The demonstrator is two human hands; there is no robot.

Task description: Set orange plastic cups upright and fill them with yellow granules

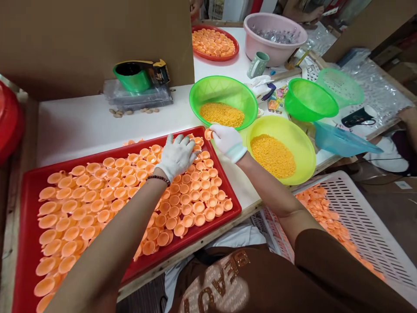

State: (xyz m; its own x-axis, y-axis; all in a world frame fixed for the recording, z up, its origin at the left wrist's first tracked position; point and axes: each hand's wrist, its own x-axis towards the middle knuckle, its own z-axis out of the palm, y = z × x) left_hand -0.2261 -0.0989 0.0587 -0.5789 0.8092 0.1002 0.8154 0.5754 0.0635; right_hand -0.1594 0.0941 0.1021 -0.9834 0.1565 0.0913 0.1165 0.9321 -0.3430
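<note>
Rows of small orange plastic cups (198, 208) stand open side up in a large red tray (233, 211). My left hand (177, 155), in a white glove, lies over the cups near the tray's far side with its fingers spread. At the tray's far right corner my right hand (228, 141), also gloved, pinches one orange cup (208, 134) between thumb and fingers. Just beyond that hand is a green bowl (249, 102) holding small yellow pieces (223, 114). To its right, a yellow bowl (306, 161) holds more of the same pieces.
A white slotted crate (355, 208) with orange parts stands low on the right. Farther back are a red round tray (237, 48) of orange pieces, a pink basin (276, 50), a mug (258, 65) and a green tape roll (133, 80). A cardboard panel (97, 39) rises behind.
</note>
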